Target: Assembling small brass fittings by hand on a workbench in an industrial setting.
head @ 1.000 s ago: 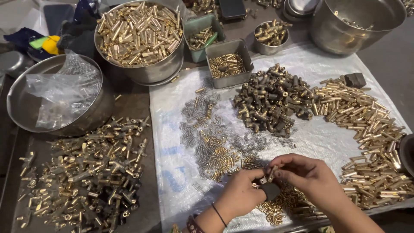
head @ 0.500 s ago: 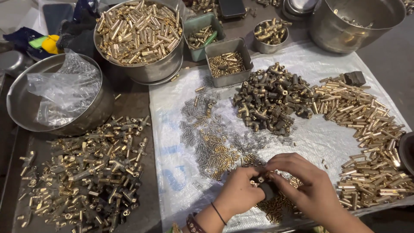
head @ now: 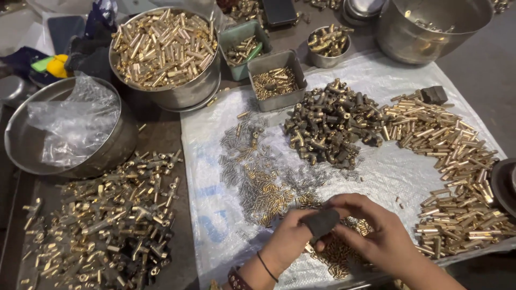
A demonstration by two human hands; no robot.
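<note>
Both hands meet near the front edge of a white plastic sheet [head: 371, 177]. My left hand [head: 290, 239] and my right hand [head: 371, 231] together pinch a small dark block-shaped piece [head: 321, 222] between their fingertips. Under and around them lies a scatter of tiny brass pins [head: 263, 188]. A heap of dark brass fittings [head: 330, 126] sits farther back. A curved band of brass tubes [head: 457, 172] runs along the right side.
A steel bowl of brass tubes [head: 164, 51] stands at the back left. Beside it is a steel bowl lined with clear plastic [head: 67, 129]. Brass T-fittings [head: 107, 220] pile at the left. Small tins [head: 277, 80] and a large steel pot [head: 430, 27] stand behind.
Both hands have slid a little toward the front edge and closed together. The dark piece now shows between the fingertips.
</note>
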